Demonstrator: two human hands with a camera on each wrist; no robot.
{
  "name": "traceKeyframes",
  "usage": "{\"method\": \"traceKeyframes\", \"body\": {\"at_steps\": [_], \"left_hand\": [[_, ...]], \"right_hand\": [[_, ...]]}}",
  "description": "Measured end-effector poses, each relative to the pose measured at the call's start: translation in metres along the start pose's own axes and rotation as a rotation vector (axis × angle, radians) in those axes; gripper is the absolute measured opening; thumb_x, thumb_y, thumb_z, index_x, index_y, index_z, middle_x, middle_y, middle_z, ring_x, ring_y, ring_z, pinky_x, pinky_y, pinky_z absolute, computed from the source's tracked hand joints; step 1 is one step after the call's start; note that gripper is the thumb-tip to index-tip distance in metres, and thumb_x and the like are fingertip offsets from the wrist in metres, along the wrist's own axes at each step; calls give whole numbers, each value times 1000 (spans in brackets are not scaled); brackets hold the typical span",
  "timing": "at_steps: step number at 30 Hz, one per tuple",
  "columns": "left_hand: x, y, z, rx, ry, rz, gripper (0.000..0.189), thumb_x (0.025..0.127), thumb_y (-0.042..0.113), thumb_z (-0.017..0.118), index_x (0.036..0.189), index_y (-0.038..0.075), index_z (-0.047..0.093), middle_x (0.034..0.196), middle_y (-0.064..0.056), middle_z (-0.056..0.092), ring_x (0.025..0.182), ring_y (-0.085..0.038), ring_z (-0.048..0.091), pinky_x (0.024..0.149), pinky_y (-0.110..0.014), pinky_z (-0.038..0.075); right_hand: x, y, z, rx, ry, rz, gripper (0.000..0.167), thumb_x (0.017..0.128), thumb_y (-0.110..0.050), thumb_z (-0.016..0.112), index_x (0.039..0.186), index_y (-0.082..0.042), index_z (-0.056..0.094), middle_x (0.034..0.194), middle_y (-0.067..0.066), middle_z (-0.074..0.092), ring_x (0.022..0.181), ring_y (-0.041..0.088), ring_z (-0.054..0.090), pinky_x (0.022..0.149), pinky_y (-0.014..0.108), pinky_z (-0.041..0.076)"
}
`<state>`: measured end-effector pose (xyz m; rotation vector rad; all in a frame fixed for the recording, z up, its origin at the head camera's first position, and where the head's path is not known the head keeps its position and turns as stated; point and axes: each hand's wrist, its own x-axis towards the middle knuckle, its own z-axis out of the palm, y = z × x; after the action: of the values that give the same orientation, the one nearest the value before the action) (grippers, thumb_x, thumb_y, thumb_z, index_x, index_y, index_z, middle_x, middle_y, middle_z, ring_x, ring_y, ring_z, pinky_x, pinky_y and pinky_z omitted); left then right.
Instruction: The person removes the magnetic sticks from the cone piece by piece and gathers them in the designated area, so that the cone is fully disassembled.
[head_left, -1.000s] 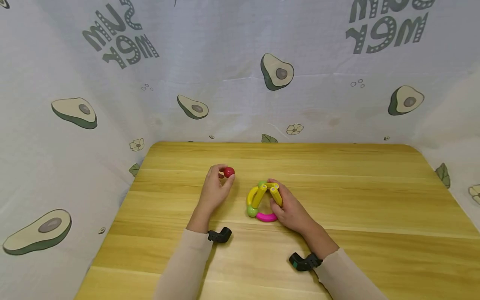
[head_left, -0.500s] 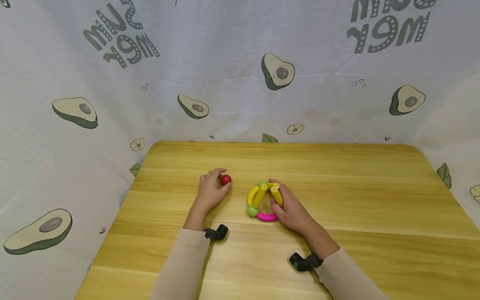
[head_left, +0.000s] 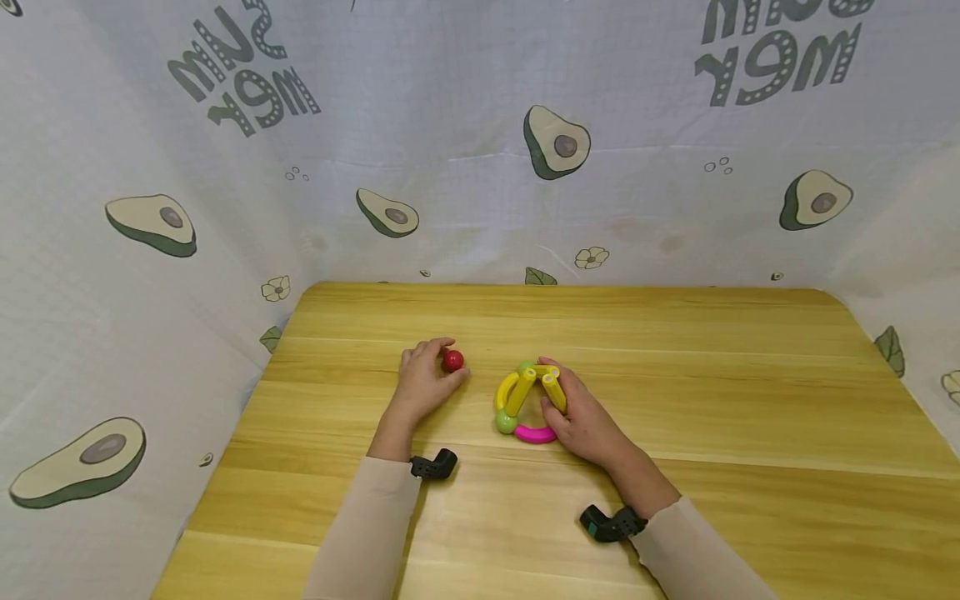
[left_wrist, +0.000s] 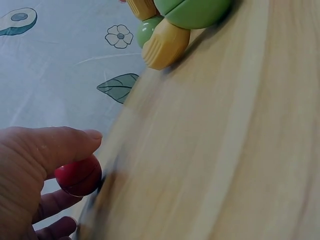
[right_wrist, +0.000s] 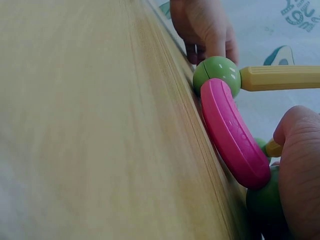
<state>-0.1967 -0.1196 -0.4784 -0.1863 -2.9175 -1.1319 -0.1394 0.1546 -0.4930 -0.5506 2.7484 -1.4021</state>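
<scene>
A glossy red ball [head_left: 453, 360] rests on the wooden table, left of centre. My left hand [head_left: 423, 383] lies around it, thumb spread off to the near side and fingertips on the far side. In the left wrist view, the thumb passes above the red ball [left_wrist: 79, 176] without visibly pinching it. To the right, my right hand [head_left: 587, 421] holds the side of a magnetic stick-and-ball frame [head_left: 506, 422]. It has green balls, curved yellow and magenta pieces [head_left: 534, 435], and yellow rods [head_left: 521, 392] leaning upward with uncapped ends. The hand hides the frame's right corner.
The wooden table [head_left: 750, 400] extends around both hands. Behind it hangs a white cloth [head_left: 465, 142] printed with avocados. A black camera strap sits on the left wrist [head_left: 435, 464], and another on the right wrist [head_left: 613, 524].
My left hand has brought the red ball nearer and down to the table, then its thumb has spread away from the ball. The right hand and the frame have stayed put.
</scene>
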Motion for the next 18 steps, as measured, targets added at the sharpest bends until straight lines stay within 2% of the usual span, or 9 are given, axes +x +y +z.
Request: {"method": "traceKeyframes", "body": {"at_steps": [12, 18], "left_hand": [[0, 3, -5, 16, -19, -37, 63, 86, 34, 81, 142, 16, 57, 142, -17, 55, 123, -36, 47, 104, -51, 41], [-2, 12, -10, 33, -9, -30, 64, 87, 33, 81, 143, 16, 56, 145, -18, 51, 125, -38, 45, 104, -52, 42]], "right_hand": [[0, -2, -1, -17, 12, -8, 63, 99, -6, 57, 157, -7, 32, 153, 21, 45, 143, 40, 46, 116, 60, 37], [0, -2, -1, -21, 9, -9, 63, 100, -6, 58, 157, -6, 31, 154, 22, 45, 143, 40, 45, 117, 60, 36]]}}
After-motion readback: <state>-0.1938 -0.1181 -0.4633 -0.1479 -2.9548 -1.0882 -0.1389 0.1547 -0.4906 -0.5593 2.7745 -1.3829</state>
